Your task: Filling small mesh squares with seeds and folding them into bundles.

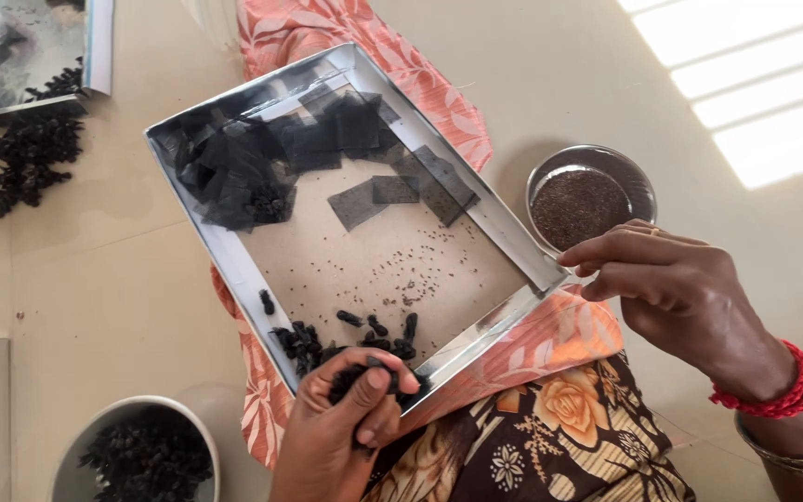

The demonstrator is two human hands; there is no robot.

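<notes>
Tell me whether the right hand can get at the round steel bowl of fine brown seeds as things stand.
Probably yes. The right hand hovers right beside the round steel bowl of brown seeds, fingertips at its near rim, with nothing between them and the bowl open on top.

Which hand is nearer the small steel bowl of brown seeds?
Right. The right hand is at the bowl's lower rim; the left hand is far off at the tray's near edge, pinching dark bits.

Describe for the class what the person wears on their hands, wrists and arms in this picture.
Both hands, the left hand and the right hand, are bare, with no gloves and no sleeves in view. The right wrist carries a red beaded bracelet and, further up the arm, several thin metal bangles. A thin ring seems to sit on one right finger. The left wrist shows nothing worn.
</notes>
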